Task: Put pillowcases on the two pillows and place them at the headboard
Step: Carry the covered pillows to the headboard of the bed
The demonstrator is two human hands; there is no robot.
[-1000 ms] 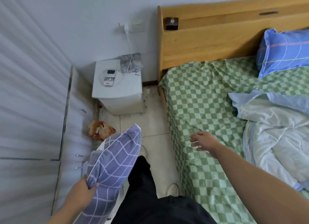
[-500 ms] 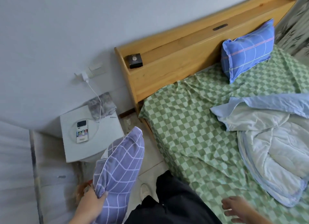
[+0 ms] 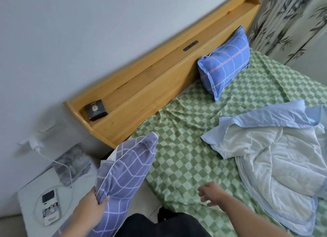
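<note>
The left hand (image 3: 89, 209) gripped the purple pillow (image 3: 123, 173) at seven o'clock; the right hand (image 3: 211, 194) hovered, fingers seemingly loosely spread.

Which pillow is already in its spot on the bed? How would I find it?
Look along the long wooden headboard toward the bamboo-print curtain. Leaning against the wood there, on the green checked sheet, is the bright blue pillow. It has thin pink and white lines, unlike the purple pillow with a white grid that the left hand grips.
</note>
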